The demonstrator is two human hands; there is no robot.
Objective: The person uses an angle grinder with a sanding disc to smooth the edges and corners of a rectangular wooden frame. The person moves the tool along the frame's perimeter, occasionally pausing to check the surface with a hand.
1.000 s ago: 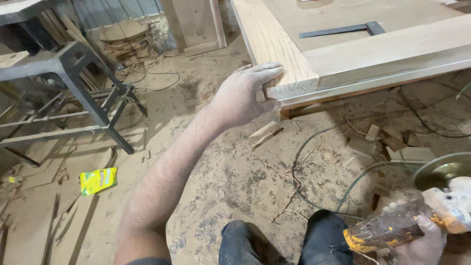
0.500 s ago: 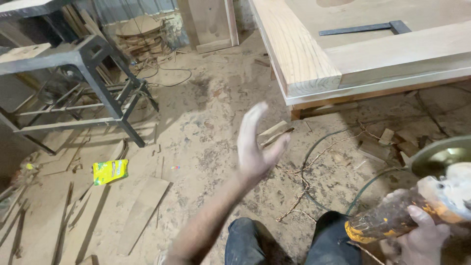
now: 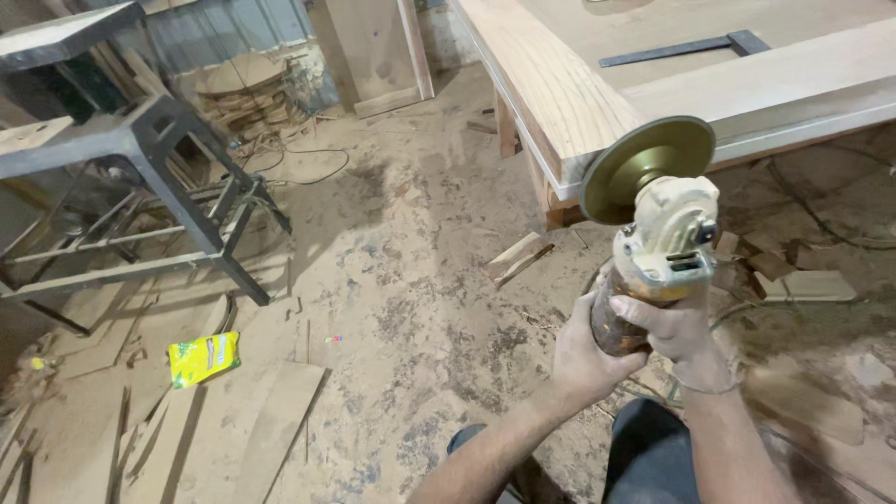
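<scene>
Grinder (image 3: 653, 252) had come up before me, left hand (image 3: 583, 350) newly joining right hand (image 3: 677, 327), both clasping its body.

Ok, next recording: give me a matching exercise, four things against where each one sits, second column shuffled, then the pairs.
Things:
1. angle grinder
2. yellow packet
3. metal square
4. metal stand

Places:
A. on the sawdust floor at lower left
B. flat on the wooden panel
C. held by left hand and right hand
D. standing at the left edge

Pairs: 1-C, 2-A, 3-B, 4-D
</scene>
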